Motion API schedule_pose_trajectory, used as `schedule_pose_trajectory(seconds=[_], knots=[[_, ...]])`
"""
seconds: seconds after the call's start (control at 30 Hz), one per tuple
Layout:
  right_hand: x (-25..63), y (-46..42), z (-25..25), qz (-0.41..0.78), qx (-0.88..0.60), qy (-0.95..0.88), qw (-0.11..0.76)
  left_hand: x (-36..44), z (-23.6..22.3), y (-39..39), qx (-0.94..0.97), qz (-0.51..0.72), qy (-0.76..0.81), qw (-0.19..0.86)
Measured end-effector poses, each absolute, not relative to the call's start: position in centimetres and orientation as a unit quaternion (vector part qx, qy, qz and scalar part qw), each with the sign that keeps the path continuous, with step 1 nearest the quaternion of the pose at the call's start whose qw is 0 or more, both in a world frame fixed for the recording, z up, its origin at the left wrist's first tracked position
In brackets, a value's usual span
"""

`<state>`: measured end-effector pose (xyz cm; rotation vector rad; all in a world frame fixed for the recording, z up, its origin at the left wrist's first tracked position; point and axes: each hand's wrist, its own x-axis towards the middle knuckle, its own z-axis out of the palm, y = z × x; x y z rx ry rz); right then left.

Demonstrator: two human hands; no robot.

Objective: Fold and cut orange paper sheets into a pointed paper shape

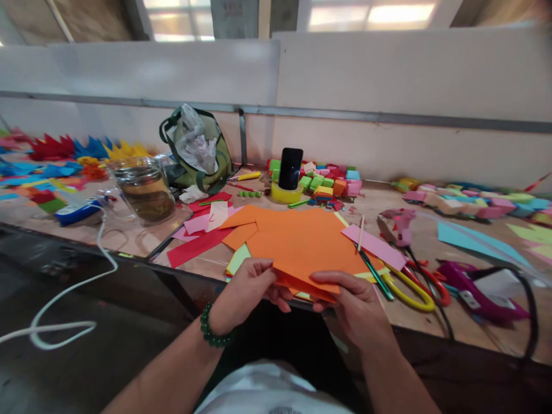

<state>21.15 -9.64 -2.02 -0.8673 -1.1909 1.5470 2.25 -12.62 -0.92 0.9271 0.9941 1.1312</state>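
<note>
A folded piece of orange paper (306, 281) is held between both hands at the table's front edge. My left hand (254, 282) pinches its left end, thumb on top, with a green bead bracelet on the wrist. At the right end, my right hand (353, 299) grips the paper between thumb and fingers. Just behind lie larger orange sheets (297, 230), spread over yellow and green paper. Close to the right hand rest a pink paper strip (375, 246), a dark green pen (377, 277) and yellow-handled scissors (407, 293).
A phone (290, 168) leans upright on a yellow tape roll (287, 194), with small folded paper blocks behind. A glass jar of liquid (144, 192) and a green bag (215, 144) stand left. A pink glue gun (402, 224) and a purple device (480, 293) lie right.
</note>
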Motion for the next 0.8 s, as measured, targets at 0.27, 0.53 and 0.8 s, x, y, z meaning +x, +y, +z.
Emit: schedule_pose_trajectory(seconds=[0.27, 0.53, 0.8], knots=[[21.5, -9.8, -3.2, 0.57, -0.317, -0.569, 0.502, 2.6, -1.1, -12.6, 0.355, 0.551, 0.4, 0.64], [21.1, -10.2, -3.9, 0.482, -0.326, -0.602, 0.548, 3.4, -0.9, -13.1, 0.364, 0.561, 0.402, 0.626], [21.4, -10.6, -4.0, 0.399, -0.306, -0.679, 0.535, 3.6, -0.2, -13.3, 0.396, 0.575, 0.41, 0.588]])
